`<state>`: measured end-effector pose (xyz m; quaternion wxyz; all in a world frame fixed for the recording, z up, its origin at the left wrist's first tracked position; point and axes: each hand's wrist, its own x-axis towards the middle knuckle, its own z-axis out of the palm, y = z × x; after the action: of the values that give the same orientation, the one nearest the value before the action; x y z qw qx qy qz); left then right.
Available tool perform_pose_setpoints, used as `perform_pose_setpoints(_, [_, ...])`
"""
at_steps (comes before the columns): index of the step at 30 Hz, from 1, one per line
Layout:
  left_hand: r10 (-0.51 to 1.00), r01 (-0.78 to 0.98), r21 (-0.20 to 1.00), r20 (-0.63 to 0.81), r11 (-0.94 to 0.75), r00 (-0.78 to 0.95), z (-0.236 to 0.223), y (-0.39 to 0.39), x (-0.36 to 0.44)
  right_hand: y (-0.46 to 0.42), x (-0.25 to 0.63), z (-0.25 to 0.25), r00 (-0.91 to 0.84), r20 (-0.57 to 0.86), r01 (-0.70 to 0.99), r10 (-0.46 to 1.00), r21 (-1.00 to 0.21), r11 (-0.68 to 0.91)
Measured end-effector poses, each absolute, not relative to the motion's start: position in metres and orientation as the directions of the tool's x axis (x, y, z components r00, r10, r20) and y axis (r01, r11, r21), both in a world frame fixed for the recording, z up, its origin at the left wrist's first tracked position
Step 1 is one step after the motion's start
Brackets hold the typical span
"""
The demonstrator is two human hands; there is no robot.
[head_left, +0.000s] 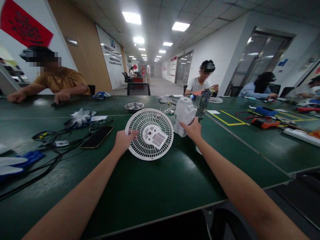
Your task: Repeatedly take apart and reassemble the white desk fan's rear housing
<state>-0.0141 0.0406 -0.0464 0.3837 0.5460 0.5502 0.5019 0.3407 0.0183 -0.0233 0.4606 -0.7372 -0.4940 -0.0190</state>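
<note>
My left hand grips the left rim of a round white fan grille, thumb over its front. The grille is tilted up facing me, with a slotted plate at its centre. To its right, my right hand is closed around a white plastic motor housing with vent slots, held upright above the table. The grille and the housing are close side by side; whether they touch I cannot tell. Just behind my right hand stands a clear bottle.
On the green table are a metal bowl, a phone, grey gloves, black cables and blue-white gloves to the left. An orange meter lies right. Several people sit around the table.
</note>
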Motion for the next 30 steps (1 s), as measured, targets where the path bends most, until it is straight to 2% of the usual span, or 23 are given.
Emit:
perform_pose_setpoints(8, [0.987,0.202,0.973,0.13,-0.108,-0.097,-0.055,0.049,-0.018,0.017,0.385,-0.017,0.658,0.529,0.684,0.536,-0.718,-0.131])
perform_pose_setpoints(17, [0.985,0.181,0.974,0.153,-0.137,-0.082,-0.06,0.052,-0.02,0.021,0.41,-0.016,0.818,0.364,0.491,0.445,-0.846,-0.21])
perform_pose_setpoints(23, [0.983,0.196,0.971,0.158,-0.139,-0.088,-0.056,0.049,-0.018,0.022,0.415,-0.016,0.728,0.58,0.616,0.366,-0.787,0.023])
perform_pose_setpoints(30, [0.986,0.21,0.97,0.145,-0.124,-0.086,-0.057,0.05,-0.02,0.031,0.426,-0.023,0.704,0.608,0.565,0.368,-0.793,0.229])
